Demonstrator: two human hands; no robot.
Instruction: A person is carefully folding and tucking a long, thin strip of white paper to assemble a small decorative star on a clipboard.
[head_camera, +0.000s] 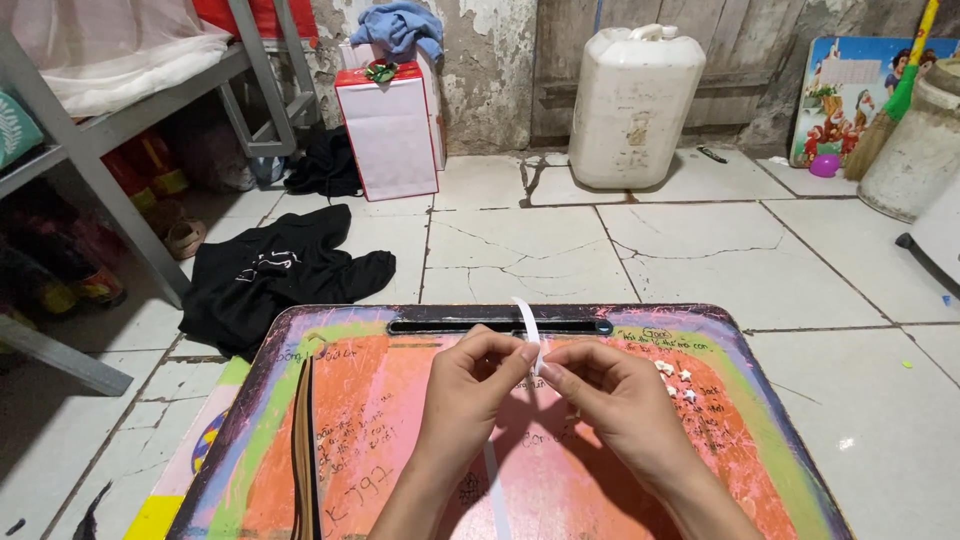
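Note:
Both my hands meet over a small colourful lap table (400, 330) with an orange-pink top. My left hand (470, 385) and my right hand (605, 395) pinch a thin white paper strip (527, 322) between fingertips. One end of the strip curls up past my fingers, the other hangs down between my wrists. A few tiny folded white paper stars (677, 380) lie on the table just right of my right hand. A stack of dark paper strips (303, 450) lies along the table's left side.
A black garment (275, 270) lies on the cracked tile floor left of the table. A white-and-red gift box (388, 130), a large white jerrycan (635, 105), a metal shelf frame (110, 150), a broom and a white bucket (915, 150) stand by the wall.

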